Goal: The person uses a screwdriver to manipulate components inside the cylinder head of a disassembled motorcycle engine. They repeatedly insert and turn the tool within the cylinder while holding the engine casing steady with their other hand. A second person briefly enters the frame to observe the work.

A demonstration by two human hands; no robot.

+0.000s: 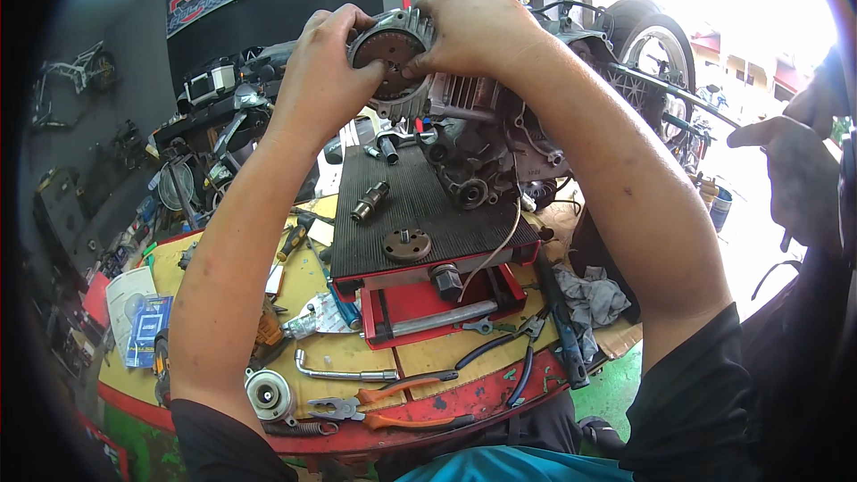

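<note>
Cluttered workshop, round yellow bench (428, 359). Your left hand (323, 67) grips round clutch assembly (390, 61) from 9 o'clock; right hand (473, 31) clasps it from 2 o'clock, atop engine (478, 138).

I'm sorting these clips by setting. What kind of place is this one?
Most likely a motorcycle repair workshop. Both hands work on an engine on a ribbed black mat; pliers and other tools litter the round table, and a wheel stands behind.

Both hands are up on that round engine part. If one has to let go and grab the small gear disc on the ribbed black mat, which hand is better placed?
Probably left: the left hand grips the round engine part on the gear disc's side; the right hand would cross over.
</note>
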